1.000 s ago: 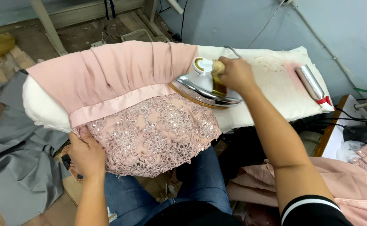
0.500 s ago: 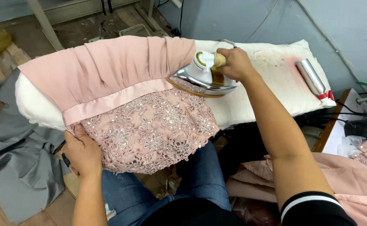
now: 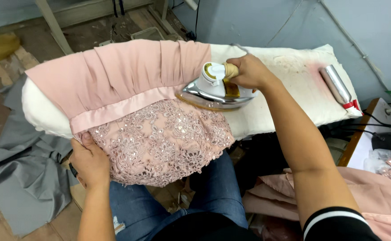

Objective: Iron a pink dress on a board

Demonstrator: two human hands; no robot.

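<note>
A pink pleated garment [image 3: 128,76] with a satin band and a sequined lace part [image 3: 164,143] lies over a white padded ironing board [image 3: 284,89]. My right hand [image 3: 246,71] grips the wooden handle of a silver and white iron [image 3: 213,89], whose tip rests on the garment's right edge near the band. My left hand [image 3: 88,163] holds the lace part at its lower left, where it hangs off the board's near edge.
A silver spray can [image 3: 336,85] with a red end lies on the board's right end. Grey cloth [image 3: 21,178] lies on the floor at left. More pink fabric [image 3: 382,187] is piled at right, near a wooden table with cables [image 3: 382,125].
The iron has slid a little to the left along the garment's right edge. My left hand keeps its hold on the lace.
</note>
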